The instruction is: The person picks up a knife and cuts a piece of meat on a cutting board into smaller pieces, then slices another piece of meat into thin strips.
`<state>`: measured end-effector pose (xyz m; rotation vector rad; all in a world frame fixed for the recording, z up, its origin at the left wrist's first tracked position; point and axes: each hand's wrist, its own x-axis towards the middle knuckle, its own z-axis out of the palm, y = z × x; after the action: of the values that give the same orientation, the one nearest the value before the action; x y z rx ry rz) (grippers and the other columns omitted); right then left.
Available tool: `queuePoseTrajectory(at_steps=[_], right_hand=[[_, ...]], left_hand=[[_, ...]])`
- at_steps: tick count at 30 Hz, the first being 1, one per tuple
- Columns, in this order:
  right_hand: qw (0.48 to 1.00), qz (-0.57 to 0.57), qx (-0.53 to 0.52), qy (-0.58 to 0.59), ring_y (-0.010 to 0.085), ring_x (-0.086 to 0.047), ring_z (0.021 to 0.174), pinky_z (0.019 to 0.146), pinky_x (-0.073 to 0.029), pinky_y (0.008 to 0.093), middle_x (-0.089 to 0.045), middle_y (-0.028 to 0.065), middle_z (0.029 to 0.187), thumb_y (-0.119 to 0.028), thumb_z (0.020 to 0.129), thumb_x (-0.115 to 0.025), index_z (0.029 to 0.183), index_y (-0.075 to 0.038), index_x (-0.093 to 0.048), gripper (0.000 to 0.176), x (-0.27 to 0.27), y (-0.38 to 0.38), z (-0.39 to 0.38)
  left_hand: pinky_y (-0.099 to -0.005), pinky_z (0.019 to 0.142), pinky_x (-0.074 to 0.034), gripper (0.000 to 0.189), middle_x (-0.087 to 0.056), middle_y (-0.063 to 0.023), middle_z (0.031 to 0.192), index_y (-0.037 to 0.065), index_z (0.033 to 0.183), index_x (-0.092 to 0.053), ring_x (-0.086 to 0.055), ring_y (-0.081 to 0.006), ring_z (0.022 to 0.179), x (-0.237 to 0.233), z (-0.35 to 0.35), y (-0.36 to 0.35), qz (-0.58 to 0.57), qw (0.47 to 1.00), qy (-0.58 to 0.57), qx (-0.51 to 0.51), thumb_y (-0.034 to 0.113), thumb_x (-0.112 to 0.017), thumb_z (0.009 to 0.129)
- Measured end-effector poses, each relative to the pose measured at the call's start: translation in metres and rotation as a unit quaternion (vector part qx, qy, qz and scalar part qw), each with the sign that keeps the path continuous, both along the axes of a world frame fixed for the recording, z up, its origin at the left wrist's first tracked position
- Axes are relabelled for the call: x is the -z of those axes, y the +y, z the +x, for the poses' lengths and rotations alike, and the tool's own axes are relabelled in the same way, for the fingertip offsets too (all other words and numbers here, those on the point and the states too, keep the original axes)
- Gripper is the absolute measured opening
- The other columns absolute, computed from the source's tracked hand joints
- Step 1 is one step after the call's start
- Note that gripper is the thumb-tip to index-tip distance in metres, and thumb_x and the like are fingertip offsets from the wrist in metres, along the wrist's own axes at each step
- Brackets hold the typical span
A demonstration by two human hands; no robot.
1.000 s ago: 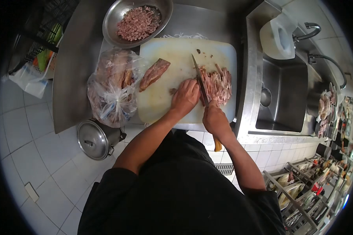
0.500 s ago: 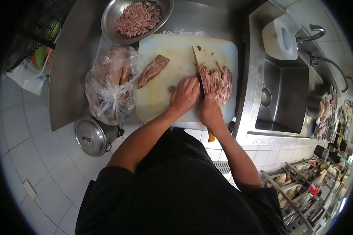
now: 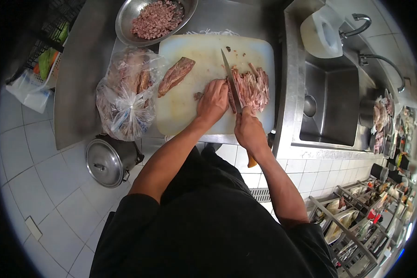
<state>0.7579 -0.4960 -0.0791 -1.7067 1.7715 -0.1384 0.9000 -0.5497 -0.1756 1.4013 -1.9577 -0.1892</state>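
Observation:
My right hand (image 3: 250, 132) is closed around the yellow handle of a knife (image 3: 233, 85), whose long blade points away from me over the cutting board (image 3: 180, 118). My left hand (image 3: 213, 99) lies just left of the blade, fingers curled and pressed down on a piece of meat mostly hidden beneath them. Right of the blade, thin strips of reddish meat (image 3: 255, 90) lie in a heap. A whole slab of meat (image 3: 176, 76) rests at the board's left side, apart from both hands.
A tied clear plastic bag of meat (image 3: 127, 99) sits left of the board. Behind it stands a metal bowl (image 3: 190, 18) with diced meat. To the right is a sink (image 3: 331, 102) with faucets. A lidded pot (image 3: 104, 163) stands at lower left, beside the counter.
The knife has shifted slightly away from my left fingers, and a sliver of meat now shows between them and the blade. The whole view has also shifted a little.

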Motion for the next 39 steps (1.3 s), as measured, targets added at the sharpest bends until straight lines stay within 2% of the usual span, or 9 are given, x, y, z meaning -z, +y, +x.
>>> queuePoseTrajectory(at_steps=[10,13,16,22,25,28,35,37,39], right_hand=[[0.999,0.002,-0.016,0.029,0.0542,-0.066,0.087,0.082,-0.051,0.0597,-0.067,0.0358,0.086,-0.018,0.102,-0.046,0.105,0.004,-0.046,0.022,0.020,0.003,-0.001],[0.999,0.020,-0.017,0.043,0.0542,-0.066,0.087,0.081,-0.052,0.0595,-0.067,0.0357,0.086,-0.016,0.101,-0.045,0.106,0.004,-0.046,0.021,0.021,0.001,0.001],[0.998,0.034,-0.018,0.044,0.0545,-0.066,0.087,0.081,-0.052,0.0597,-0.067,0.0357,0.087,-0.015,0.099,-0.046,0.107,0.005,-0.045,0.022,0.018,0.000,0.002],[0.998,0.010,-0.032,0.050,0.0531,-0.066,0.087,0.080,-0.052,0.0603,-0.067,0.0361,0.087,-0.012,0.093,-0.051,0.108,0.008,-0.045,0.026,0.030,-0.008,0.002],[0.997,-0.059,-0.050,0.016,0.0522,-0.068,0.085,0.079,-0.055,0.0581,-0.068,0.0347,0.093,-0.011,0.093,-0.046,0.110,0.007,-0.049,0.026,0.044,-0.030,0.007],[0.997,-0.064,-0.041,0.017,0.0525,-0.067,0.085,0.078,-0.053,0.0591,-0.067,0.0355,0.093,-0.013,0.094,-0.049,0.111,0.008,-0.049,0.027,0.049,-0.049,0.011],[0.990,-0.127,-0.052,-0.022,0.0558,-0.063,0.085,0.079,-0.050,0.0600,-0.065,0.0380,0.086,-0.013,0.098,-0.051,0.108,0.006,-0.047,0.021,0.026,-0.032,-0.001],[0.994,-0.098,-0.034,-0.028,0.0566,-0.063,0.083,0.078,-0.050,0.0603,-0.064,0.0377,0.084,-0.013,0.097,-0.052,0.107,0.005,-0.047,0.021,0.020,-0.020,0.000],[0.994,-0.105,-0.033,-0.026,0.0569,-0.063,0.081,0.076,-0.050,0.0607,-0.064,0.0370,0.082,-0.013,0.097,-0.053,0.106,0.004,-0.047,0.020,0.019,-0.013,0.002]], left_hand=[[-0.0449,0.090,-0.049,0.011,-0.056,-0.0136,0.104,0.002,0.092,-0.057,-0.056,-0.0339,0.103,-0.002,0.000,-0.001,-0.003,1.000,-0.002,0.010,0.007,-0.062,0.084],[-0.0449,0.091,-0.048,0.015,-0.058,-0.0149,0.111,0.000,0.100,-0.059,-0.056,-0.0361,0.105,-0.004,0.001,0.000,0.034,0.999,-0.011,0.022,0.002,-0.062,0.085],[-0.0451,0.092,-0.048,0.013,-0.056,-0.0132,0.103,0.002,0.091,-0.057,-0.056,-0.0326,0.104,-0.005,0.001,-0.002,-0.003,1.000,-0.022,0.016,0.007,-0.065,0.082],[-0.0446,0.093,-0.048,0.014,-0.057,-0.0127,0.108,0.001,0.095,-0.060,-0.057,-0.0320,0.105,-0.004,0.002,-0.004,-0.001,1.000,-0.010,0.023,0.009,-0.064,0.083],[-0.0443,0.093,-0.048,0.014,-0.058,-0.0124,0.109,0.001,0.096,-0.062,-0.057,-0.0319,0.106,-0.006,0.004,-0.002,0.013,0.999,-0.016,0.026,0.009,-0.062,0.085],[-0.0440,0.093,-0.049,0.014,-0.058,-0.0126,0.108,0.000,0.097,-0.063,-0.057,-0.0317,0.106,-0.004,0.004,-0.001,0.001,0.999,-0.025,0.022,0.008,-0.060,0.085],[-0.0451,0.094,-0.049,0.020,-0.060,-0.0150,0.108,-0.002,0.100,-0.063,-0.057,-0.0354,0.107,-0.005,0.005,-0.001,-0.009,0.998,0.058,0.015,-0.002,-0.061,0.080],[-0.0455,0.094,-0.048,0.022,-0.060,-0.0158,0.107,-0.003,0.101,-0.063,-0.058,-0.0362,0.106,-0.011,0.008,-0.004,-0.012,0.996,0.091,0.009,-0.003,-0.061,0.079],[-0.0461,0.091,-0.049,0.014,-0.064,-0.0168,0.103,-0.002,0.097,-0.066,-0.061,-0.0383,0.101,-0.016,0.009,-0.004,-0.011,0.993,0.120,-0.020,-0.002,-0.063,0.084]])
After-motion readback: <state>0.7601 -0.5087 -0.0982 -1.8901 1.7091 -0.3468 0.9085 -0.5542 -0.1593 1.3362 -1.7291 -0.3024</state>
